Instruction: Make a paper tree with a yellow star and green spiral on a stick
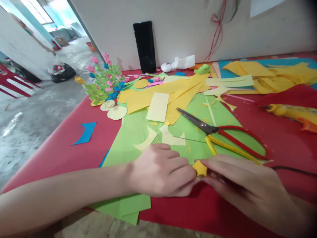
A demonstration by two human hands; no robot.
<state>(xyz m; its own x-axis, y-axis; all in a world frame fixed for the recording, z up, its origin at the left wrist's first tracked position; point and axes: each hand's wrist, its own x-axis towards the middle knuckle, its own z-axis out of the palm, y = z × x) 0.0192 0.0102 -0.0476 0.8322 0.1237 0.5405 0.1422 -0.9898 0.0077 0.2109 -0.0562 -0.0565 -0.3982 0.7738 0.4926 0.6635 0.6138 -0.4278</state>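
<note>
Between the fingertips of both hands sits a small yellow paper star (200, 168). My left hand (165, 172) is curled, with its thumb and index finger pinching the star's left side. My right hand (245, 185) grips the star's right side between thumb and fingers. A thin wire (190, 139) runs just beyond the hands. Scissors (203, 125) with red and yellow handles lie partly spread behind my right hand, on green paper (133, 132). Cream paper scraps (170, 136) lie beyond my left hand.
Behind are yellow sheets (148, 96), a cream rectangle (158, 107), a leaning black phone (145, 47) and a white earbud case (166, 67). Pink, blue and green paper flowers (106, 79) stand at the left back. A yellow glue gun (292, 110) lies right; a blue scrap (85, 133) lies left.
</note>
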